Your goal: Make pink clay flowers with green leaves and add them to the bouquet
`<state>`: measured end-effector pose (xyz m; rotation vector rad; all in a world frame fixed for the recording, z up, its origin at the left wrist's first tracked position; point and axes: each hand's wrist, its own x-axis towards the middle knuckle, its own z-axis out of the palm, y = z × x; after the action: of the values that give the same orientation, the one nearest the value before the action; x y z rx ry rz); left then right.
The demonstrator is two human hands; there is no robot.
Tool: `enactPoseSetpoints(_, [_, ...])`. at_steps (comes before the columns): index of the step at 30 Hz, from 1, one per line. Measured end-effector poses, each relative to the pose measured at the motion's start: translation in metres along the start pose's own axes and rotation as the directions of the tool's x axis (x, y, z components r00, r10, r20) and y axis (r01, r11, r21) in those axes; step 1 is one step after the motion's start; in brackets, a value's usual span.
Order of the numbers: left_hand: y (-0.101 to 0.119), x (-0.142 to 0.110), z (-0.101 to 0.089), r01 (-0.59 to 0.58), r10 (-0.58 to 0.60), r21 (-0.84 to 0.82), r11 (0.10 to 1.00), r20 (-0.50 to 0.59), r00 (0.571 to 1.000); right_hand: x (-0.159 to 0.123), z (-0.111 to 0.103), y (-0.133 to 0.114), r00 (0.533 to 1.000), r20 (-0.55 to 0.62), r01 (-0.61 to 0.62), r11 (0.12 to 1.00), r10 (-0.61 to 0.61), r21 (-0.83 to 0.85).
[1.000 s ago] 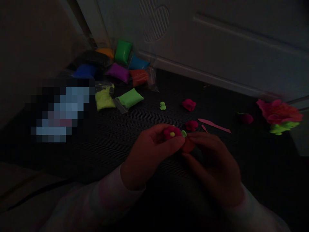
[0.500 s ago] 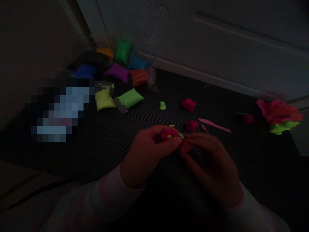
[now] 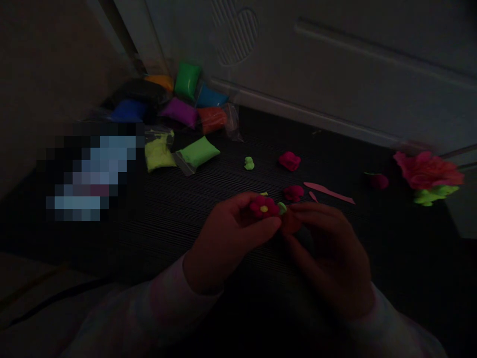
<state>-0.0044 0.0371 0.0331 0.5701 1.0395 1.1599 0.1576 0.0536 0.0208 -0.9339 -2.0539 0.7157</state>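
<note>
The left hand (image 3: 219, 241), thumb and fingers nearly together, pinches a flower (image 3: 264, 208) above the table (image 3: 167, 223). The right hand (image 3: 339, 253), half open, grips a pot (image 3: 290, 222) at the flower's four o'clock; a leaf (image 3: 282, 208) sits at three. A pink lump (image 3: 289, 161) lies toward one, a green lump (image 3: 249, 163) toward eleven.

On the table (image 3: 167, 209), bags (image 3: 199, 152) lie behind and left of the held flower (image 3: 264, 207), a knife (image 3: 330, 192) to its right
</note>
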Motion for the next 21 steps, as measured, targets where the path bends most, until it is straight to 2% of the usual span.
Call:
enactPoseSetpoints(5, [0.0009,-0.0011,0.0020,-0.068,0.068,0.046,0.997,-0.009,0.998,-0.0004,-0.0004,-0.0003,1.000,0.012,0.008,0.999,-0.009,0.039])
enactPoseSetpoints(10, [0.0013,-0.0038,0.0026,-0.053,0.053,0.006,0.999,0.015,0.998,-0.0009,-0.0020,-0.0009,0.996,-0.045,-0.071,0.994,0.075,0.084])
enactPoseSetpoints(17, [-0.0007,-0.0028,0.0012,-0.086,0.084,-0.077,0.993,-0.031,0.996,0.0015,-0.0008,-0.0034,0.979,-0.079,-0.162,0.952,0.188,0.260])
enactPoseSetpoints(21, [-0.0001,-0.0037,0.0015,-0.109,0.105,-0.038,0.993,-0.098,0.990,0.0014,-0.0007,-0.0042,0.977,-0.064,-0.176,0.941,0.203,0.289])
